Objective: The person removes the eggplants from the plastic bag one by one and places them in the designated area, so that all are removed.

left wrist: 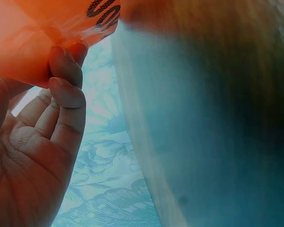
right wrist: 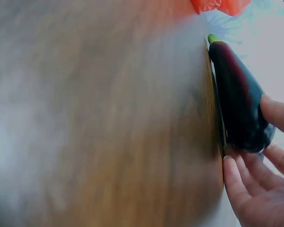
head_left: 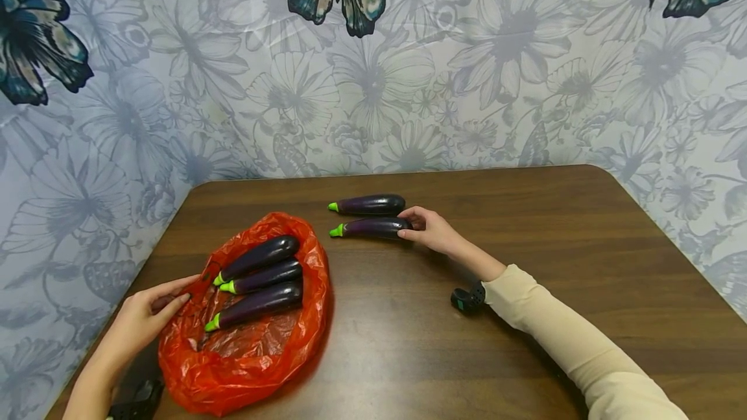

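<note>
A red plastic bag (head_left: 318, 290) lies with its mouth spread wide on the left of the table, and 3 dark purple eggplants with green stem ends rest inside. The left hand (head_left: 137, 319) pinches the bag's left rim between thumb and fingers; printed black marks show on the bag in the left wrist view. Right of the bag, two more eggplants lie side by side. The right hand (head_left: 433, 231) grips the rounded end of the nearer eggplant (head_left: 373, 228), thumb on the near side, fingers on the far side. Just behind lies the farther eggplant (head_left: 371, 204).
The brown wooden table (head_left: 525, 212) has rounded far corners and stands against a wall (head_left: 373, 102) covered in a flower and butterfly pattern. Each wrist carries a dark strapped device, the right one (head_left: 468, 298) close to the tabletop.
</note>
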`<move>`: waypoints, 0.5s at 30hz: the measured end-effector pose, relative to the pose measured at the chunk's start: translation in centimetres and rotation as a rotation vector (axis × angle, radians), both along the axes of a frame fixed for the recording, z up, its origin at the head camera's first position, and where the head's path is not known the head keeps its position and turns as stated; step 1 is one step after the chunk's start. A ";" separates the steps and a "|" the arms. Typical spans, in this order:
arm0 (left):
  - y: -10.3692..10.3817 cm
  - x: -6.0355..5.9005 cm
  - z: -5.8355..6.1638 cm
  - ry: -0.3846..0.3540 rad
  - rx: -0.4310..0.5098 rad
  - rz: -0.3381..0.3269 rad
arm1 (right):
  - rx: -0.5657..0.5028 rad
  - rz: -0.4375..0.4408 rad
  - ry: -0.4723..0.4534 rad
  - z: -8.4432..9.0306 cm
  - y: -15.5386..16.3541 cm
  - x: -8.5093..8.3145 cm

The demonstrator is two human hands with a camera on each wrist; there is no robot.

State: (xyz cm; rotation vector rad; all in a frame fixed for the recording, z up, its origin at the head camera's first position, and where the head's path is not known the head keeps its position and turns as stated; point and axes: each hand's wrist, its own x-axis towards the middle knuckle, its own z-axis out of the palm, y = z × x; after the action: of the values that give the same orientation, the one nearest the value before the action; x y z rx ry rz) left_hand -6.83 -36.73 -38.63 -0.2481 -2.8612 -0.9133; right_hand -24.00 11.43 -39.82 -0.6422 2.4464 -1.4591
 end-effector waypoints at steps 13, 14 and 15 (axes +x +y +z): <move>-0.2 -0.1 -0.1 0.002 0.018 -0.006 | 0.102 -0.066 0.057 -0.2 -0.5 -0.2; -0.2 0.0 -0.1 -0.001 0.016 -0.004 | 0.103 -0.070 0.056 -0.2 -0.5 -0.3; -0.2 0.0 -0.1 -0.004 0.012 -0.002 | 0.105 -0.071 0.061 -0.2 -0.5 -0.3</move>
State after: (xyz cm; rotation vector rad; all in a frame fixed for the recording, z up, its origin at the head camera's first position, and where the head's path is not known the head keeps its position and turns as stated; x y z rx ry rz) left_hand -6.83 -36.93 -38.69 -0.2486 -2.8585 -0.9316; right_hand -24.27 10.94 -39.98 -0.5916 2.5973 -1.3442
